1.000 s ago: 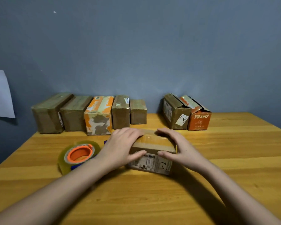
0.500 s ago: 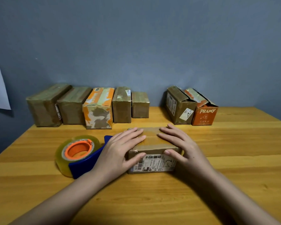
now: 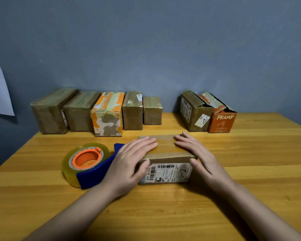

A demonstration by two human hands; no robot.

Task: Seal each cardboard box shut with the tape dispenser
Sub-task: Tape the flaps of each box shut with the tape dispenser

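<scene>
wooden table (image 3: 250, 153): both flat hands seemingly press cardboard box (image 3: 165, 148), tape dispenser (image 3: 89, 164) left.

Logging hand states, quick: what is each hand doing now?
Left hand: open, flat on the box.
Right hand: open, flat on the box.

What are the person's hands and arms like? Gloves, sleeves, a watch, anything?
Nothing is worn that shows. The left hand and right hand are bare, with no gloves, rings or visible watch. Both forearms are uncovered right down to the picture's edge, so no sleeves appear. The fingers have short, plain nails.
</scene>
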